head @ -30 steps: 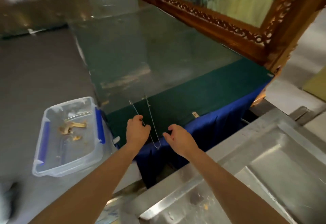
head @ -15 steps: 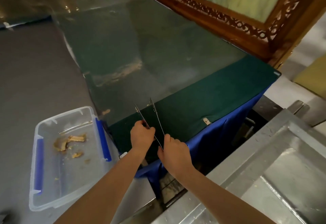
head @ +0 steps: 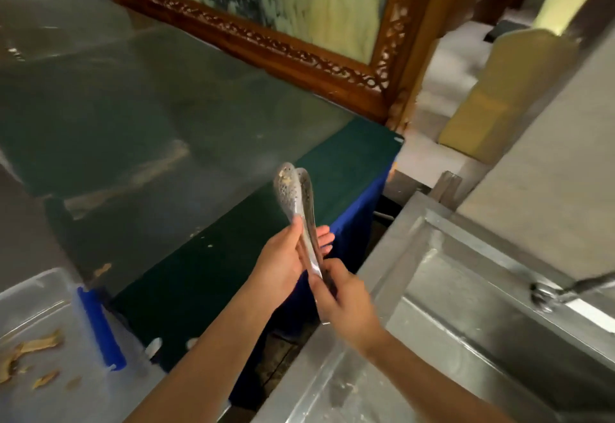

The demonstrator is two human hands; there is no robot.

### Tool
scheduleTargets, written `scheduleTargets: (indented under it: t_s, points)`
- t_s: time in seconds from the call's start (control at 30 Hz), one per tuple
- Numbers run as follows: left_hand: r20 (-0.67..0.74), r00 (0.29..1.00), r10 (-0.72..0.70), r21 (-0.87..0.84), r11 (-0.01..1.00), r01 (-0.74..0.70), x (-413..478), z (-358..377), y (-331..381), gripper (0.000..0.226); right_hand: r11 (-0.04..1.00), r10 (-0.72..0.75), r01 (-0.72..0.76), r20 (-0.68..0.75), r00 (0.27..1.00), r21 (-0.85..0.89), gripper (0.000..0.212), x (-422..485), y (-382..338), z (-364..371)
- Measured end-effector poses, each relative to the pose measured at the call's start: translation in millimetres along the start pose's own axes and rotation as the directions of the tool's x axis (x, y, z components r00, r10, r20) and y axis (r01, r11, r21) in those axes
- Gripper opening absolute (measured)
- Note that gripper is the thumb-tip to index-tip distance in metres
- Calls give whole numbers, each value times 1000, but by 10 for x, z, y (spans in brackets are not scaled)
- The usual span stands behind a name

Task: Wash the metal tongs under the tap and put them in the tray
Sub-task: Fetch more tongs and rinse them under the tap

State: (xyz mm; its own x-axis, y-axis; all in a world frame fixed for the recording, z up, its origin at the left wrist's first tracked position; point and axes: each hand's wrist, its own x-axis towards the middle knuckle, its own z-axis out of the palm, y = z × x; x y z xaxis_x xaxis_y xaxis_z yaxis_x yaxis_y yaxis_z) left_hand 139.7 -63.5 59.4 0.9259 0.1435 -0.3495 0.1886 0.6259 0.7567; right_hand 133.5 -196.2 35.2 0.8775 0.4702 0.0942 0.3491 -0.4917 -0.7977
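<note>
Tongs: the silver metal tongs with perforated, spoon-shaped ends (head: 294,196) are up in the air in front of you, held in both your hands. They hang over the near edge of the green surface, just left of the sink. The two arms lie pressed together, with the spoon ends pointing up and away from you. Pale bits cling to the left spoon end.
Left grip: your left grip (head: 283,266) grasps the tongs at their middle, thumb on the near side and fingertips showing behind the metal.
Right grip: your right grip (head: 346,299) is clenched round the lower handle end, and the tip of the tongs pokes out below it.
Sink: the stainless steel sink (head: 392,249) sits to your right, near your right forearm.
Tap: the metal tap (head: 545,292) shows at the sink's far right side, blurred.
Tray: the clear plastic tray with blue handles (head: 33,306) stands at the lower left, well apart from the tongs, with brownish scraps (head: 36,346) lying in it.
Surface: the green-clothed surface (head: 213,276) carries a glass sheet (head: 133,123), and a blue skirt (head: 359,213) hangs from its edge.
Behind: a carved wooden frame (head: 266,39) stands along the surface's far side.
</note>
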Motion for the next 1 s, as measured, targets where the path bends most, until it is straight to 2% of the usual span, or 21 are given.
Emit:
scheduleTargets:
  t_s: [0.07,0.17,0.27,0.43,0.57,0.67,0.8,0.9,1.0]
  points:
    - [82,996,-27,-72,997,33,85,324,-162,49,998,49,-48,-36,998,39,16,-139,151,-284]
    - [176,983,-49,-79,995,64,182,834,-521,37,984,156,-147,-78,985,103,16,-389,459,-670]
    - [190,977,-96,20,995,94,194,1273,-941,26,969,234,-224,-104,967,101,17,-657,841,-987]
    - [116,984,-135,271,957,99,173,1738,-1660,12,944,329,-329,-40,943,20,22,-1080,1441,-1373]
    - [111,983,-144,437,896,82,106,1877,-2207,14,912,402,-394,-59,914,117,18,-1408,1835,-1641]
    - [127,973,-191,466,878,112,47,1854,-2564,14,888,455,-431,-163,875,161,14,-1573,2095,-1845]
    - [117,958,-261,495,852,171,24,1857,-2923,13,851,524,-471,-304,796,233,20,-1660,2411,-1999]
    - [141,953,-267,515,842,159,85,1863,-3055,13,837,545,-465,-361,757,288,24,-1638,2580,-2014]
    - [161,954,-253,522,842,135,193,1857,-3103,13,845,532,-439,-398,747,306,21,-1540,2678,-1995]
